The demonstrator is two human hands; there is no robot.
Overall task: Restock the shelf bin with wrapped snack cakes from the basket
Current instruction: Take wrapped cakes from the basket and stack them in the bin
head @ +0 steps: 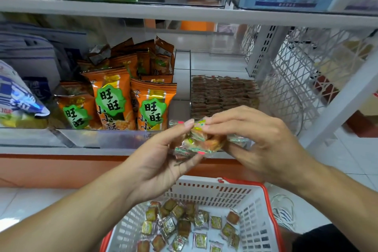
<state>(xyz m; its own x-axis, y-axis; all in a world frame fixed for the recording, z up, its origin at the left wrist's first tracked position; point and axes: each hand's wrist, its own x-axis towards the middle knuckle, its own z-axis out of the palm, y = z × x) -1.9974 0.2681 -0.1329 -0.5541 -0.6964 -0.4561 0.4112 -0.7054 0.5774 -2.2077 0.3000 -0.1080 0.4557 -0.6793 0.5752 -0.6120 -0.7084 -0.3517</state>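
Both forearms raised and converging, left hand (163, 155) and right hand (259, 139) fingertip to fingertip, fingers curled, pinching.

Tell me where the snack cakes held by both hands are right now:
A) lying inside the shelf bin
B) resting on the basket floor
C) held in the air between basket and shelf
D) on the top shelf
C: the left hand and right hand pinch the bunch of snack cakes in the air, above the basket and in front of the shelf bin.

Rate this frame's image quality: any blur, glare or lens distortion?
Head view: right hand and held snack cakes slightly motion-blurred; shelf edge bows from wide-angle distortion; top-shelf packages soft; glare on the orange snack bags; lighting even.
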